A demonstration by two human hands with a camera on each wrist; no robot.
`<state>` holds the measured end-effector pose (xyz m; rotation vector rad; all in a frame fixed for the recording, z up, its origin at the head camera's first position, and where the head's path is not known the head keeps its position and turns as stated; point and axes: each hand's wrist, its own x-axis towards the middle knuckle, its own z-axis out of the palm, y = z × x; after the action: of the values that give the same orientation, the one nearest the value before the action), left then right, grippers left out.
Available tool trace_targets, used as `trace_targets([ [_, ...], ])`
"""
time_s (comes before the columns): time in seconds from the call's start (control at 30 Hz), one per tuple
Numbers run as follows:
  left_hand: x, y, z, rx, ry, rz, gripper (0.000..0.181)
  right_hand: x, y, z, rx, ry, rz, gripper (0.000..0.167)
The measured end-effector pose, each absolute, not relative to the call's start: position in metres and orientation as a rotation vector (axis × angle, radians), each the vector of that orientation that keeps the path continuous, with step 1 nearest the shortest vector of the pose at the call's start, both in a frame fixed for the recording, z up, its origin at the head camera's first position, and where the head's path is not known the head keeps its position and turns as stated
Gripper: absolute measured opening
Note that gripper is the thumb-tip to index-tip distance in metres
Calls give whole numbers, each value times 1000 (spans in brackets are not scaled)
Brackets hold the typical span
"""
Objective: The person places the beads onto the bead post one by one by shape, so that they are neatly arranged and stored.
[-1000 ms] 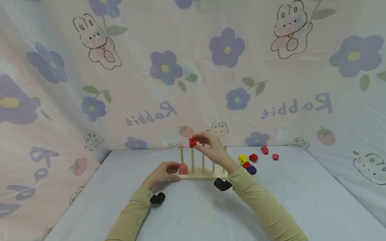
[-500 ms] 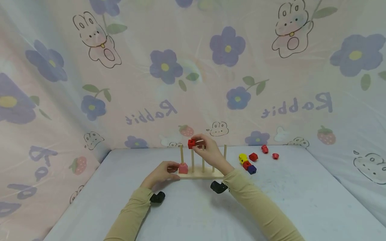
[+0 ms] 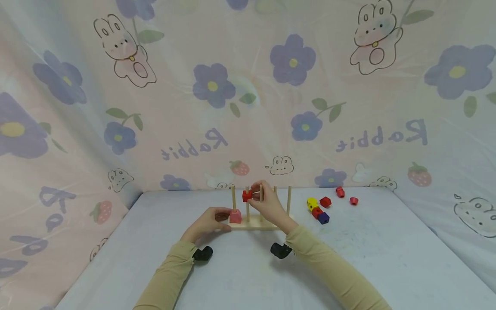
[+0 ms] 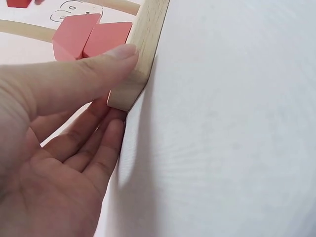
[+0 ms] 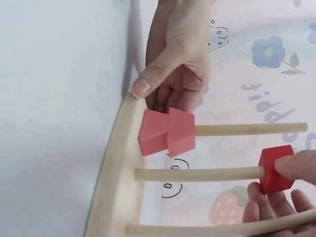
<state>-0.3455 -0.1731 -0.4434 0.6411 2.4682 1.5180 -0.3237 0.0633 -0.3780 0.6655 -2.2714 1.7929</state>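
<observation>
A wooden peg stand (image 3: 252,225) with several upright pegs stands on the white table. My left hand (image 3: 205,223) grips its left end; in the left wrist view the thumb lies on the front of the base and the fingers are behind. Two pink beads (image 5: 154,132) are stacked at the bottom of the leftmost peg. My right hand (image 3: 269,206) pinches a red faceted bead (image 3: 246,196) between thumb and fingers. That bead sits around the upper part of the second peg (image 5: 202,175), above the base. Part of the right hand is cut off in the right wrist view.
Right of the stand lie yellow beads (image 3: 312,204), a red bead (image 3: 317,212) and a dark blue bead (image 3: 323,218) close together. Another red bead (image 3: 326,201) is beside them. Farther back are small red pieces (image 3: 340,192). A printed curtain (image 3: 248,120) hangs behind the table.
The right hand has moved slightly left and then down, and the red bead has come from above the second peg to around its upper part. The left hand keeps its place.
</observation>
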Motion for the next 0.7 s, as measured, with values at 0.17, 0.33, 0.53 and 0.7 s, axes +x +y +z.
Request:
trace_targets([
  [0.17, -346, -174, -444, 639, 2456, 1520, 59, -324, 62, -393, 587, -2326, 1834, 34],
  [0.33, -345, -174, -445, 629, 2449, 1524, 59, -319, 59, -397, 545, -2388, 1825, 30],
  [0.53, -345, -174, -443, 617, 2453, 1520, 58, -327, 60, -416, 512, -2456, 1785, 30],
  [0.7, -343, -173, -443, 591, 2450, 1520, 59, -326, 61, -422, 500, -2510, 1756, 30],
])
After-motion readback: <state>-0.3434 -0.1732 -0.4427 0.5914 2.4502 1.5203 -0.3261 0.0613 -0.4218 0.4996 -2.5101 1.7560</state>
